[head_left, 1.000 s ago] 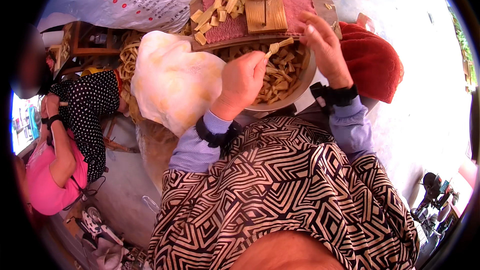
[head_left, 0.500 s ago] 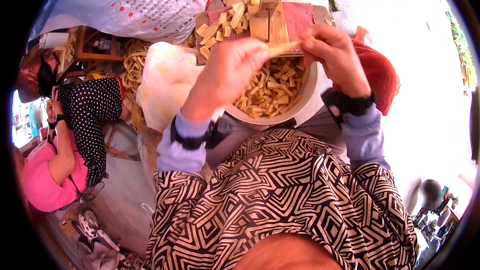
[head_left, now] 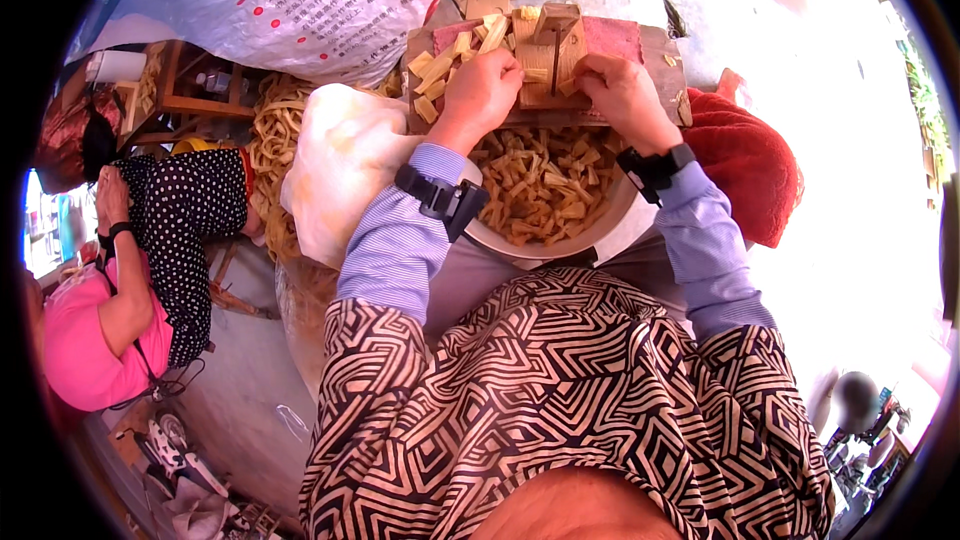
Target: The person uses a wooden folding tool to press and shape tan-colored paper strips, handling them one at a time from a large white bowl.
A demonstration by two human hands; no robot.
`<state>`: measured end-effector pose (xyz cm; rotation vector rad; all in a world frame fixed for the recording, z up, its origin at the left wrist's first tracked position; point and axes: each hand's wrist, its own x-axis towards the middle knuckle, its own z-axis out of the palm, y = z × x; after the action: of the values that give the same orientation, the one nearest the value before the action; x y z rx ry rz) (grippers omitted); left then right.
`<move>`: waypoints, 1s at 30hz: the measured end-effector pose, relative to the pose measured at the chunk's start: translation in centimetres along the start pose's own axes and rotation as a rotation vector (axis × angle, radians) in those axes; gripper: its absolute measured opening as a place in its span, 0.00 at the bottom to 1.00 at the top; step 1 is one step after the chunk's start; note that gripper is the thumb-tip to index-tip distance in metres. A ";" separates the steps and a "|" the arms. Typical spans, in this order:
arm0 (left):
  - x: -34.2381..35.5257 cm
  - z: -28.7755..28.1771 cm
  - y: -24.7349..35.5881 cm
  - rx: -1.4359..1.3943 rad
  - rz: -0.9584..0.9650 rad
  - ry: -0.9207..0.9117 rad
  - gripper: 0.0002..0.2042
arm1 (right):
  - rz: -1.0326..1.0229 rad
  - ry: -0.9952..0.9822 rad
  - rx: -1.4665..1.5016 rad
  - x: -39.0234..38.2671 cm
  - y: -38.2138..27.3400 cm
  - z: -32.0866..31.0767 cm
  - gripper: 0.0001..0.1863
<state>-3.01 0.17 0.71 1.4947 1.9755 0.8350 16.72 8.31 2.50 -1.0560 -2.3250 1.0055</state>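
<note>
My left hand and my right hand are closed on the two ends of a short pale yellow strip, possibly a dried food stick. Between them the strip lies across a wooden block, against a thin upright blade that hangs from a wooden post. Most of each end is hidden by my fingers. The block rests on a wooden board partly covered by a red cloth. Cut yellow pieces lie on the board beside my left hand.
Below the board, a round basin holds many cut pieces. A white cloth and a heap of long strips are at the left, a red towel at the right. A printed sack lies behind; another person sits far left.
Both hands have moved away from me, from above the basin to the block, bringing the strip down against the blade. The view has shifted slightly.
</note>
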 end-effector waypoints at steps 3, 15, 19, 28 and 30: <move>-1.4 -0.9 0.7 -0.157 -0.023 -0.133 0.10 | -0.123 0.076 0.177 -1.9 -1.8 -1.0 0.10; -7.1 -5.1 7.3 -0.451 0.147 -0.387 0.08 | 0.039 -0.237 0.078 -5.4 -5.1 -3.7 0.10; -8.0 -8.3 13.3 -0.727 0.463 -0.389 0.09 | -0.213 -0.584 0.729 -8.2 -12.4 -9.7 0.07; -8.7 2.8 9.6 -1.317 -0.097 -0.259 0.13 | -0.063 0.429 0.203 -6.5 -6.1 -1.0 0.05; -8.3 3.6 9.1 -1.307 -0.147 -0.263 0.13 | -0.042 0.399 0.062 -6.6 -5.4 -0.7 0.06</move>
<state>7.52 -5.47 5.34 0.5969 0.8878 1.3601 18.71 1.09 6.66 -1.0668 -1.9718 0.7631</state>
